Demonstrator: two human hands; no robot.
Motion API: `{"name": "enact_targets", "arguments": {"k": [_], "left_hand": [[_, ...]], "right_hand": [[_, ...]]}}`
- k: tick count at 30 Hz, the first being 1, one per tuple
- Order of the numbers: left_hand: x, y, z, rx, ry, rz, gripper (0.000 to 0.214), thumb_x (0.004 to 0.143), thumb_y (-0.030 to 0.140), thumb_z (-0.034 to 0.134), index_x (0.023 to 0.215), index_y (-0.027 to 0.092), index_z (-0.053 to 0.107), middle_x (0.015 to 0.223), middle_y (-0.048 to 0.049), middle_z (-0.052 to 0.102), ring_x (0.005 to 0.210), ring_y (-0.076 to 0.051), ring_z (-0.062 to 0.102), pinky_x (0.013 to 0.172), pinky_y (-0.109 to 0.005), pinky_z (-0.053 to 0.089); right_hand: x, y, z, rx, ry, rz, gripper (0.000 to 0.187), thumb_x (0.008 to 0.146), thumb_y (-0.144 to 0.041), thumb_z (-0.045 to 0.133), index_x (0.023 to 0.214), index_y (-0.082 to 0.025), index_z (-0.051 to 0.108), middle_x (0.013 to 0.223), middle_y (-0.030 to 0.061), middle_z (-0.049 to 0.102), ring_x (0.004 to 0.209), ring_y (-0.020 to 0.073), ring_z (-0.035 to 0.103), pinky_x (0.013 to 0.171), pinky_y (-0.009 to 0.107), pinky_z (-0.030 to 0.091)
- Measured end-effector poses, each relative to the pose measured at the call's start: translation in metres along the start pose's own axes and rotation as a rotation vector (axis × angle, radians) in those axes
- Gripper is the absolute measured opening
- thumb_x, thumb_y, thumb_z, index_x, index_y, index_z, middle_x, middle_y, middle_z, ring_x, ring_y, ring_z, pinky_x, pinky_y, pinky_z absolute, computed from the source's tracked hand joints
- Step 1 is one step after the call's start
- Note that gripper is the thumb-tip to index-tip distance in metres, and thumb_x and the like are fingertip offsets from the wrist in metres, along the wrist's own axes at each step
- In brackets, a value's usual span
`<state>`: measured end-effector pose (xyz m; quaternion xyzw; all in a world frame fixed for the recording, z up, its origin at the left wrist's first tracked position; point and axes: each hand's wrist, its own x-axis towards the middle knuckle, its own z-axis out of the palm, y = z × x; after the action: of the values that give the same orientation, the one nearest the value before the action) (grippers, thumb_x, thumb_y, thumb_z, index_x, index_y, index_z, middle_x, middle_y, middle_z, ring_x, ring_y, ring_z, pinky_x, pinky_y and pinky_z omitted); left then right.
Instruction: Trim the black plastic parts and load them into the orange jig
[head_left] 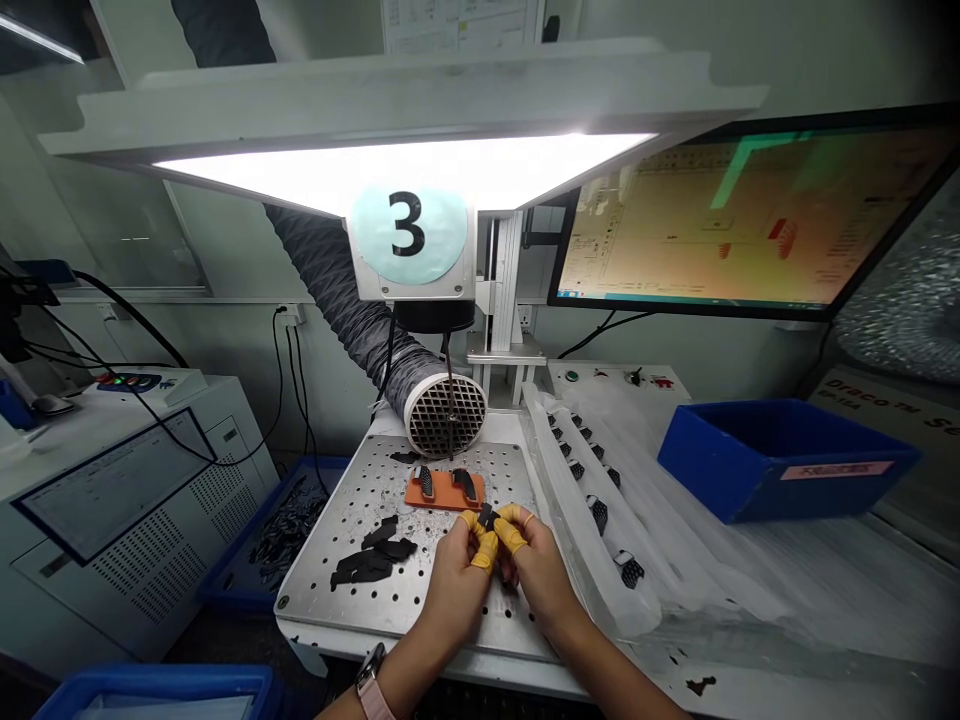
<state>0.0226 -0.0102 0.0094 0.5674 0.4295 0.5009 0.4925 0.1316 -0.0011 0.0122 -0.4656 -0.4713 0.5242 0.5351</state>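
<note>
Grip: my left hand and right hand both pinch a small black part in their fingertips | Place: over the perforated plate, just nearside of the orange fixture | Risk: a slack pinch could drop it — knuckles might nudge the fixture | Room: open toward near-left corner; right edge hemmed by white parts trays

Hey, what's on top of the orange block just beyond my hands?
The orange block carries a left dark piece and a right dark piece. The spots directly beneath them are covered, so can't be seen.
</note>
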Motion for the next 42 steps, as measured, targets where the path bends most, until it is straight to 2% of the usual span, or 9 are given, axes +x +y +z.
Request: {"name": "enact_targets", "arguments": {"k": [27, 42], "left_hand": [[0.0014, -0.0046, -0.0005, 0.004, 0.007, -0.003, 0.009, 0.082, 0.022, 0.049, 0.088, 0.017, 0.053, 0.077, -0.0019, 0.061, 0.067, -0.015, 0.057, 0.062, -0.025, 0.045], [0.0032, -0.0098, -0.0005, 0.029, 0.037, 0.002, 0.008, 0.081, 0.025, 0.053, 0.083, 0.018, 0.054, 0.075, -0.0013, 0.062, 0.066, -0.015, 0.058, 0.060, -0.024, 0.045]], "right_hand": [[0.0000, -0.0001, 0.0000, -0.011, -0.018, -0.007, 0.019, 0.073, -0.036, 0.054, 0.070, -0.018, 0.049, 0.051, -0.0059, 0.046, 0.039, 0.0075, 0.037, 0.037, 0.020, 0.025], [-0.0010, -0.0022, 0.0007, 0.005, -0.004, -0.013, 0.018, 0.071, -0.036, 0.056, 0.070, -0.019, 0.050, 0.047, -0.0059, 0.044, 0.038, 0.0089, 0.036, 0.036, 0.021, 0.023]]}}
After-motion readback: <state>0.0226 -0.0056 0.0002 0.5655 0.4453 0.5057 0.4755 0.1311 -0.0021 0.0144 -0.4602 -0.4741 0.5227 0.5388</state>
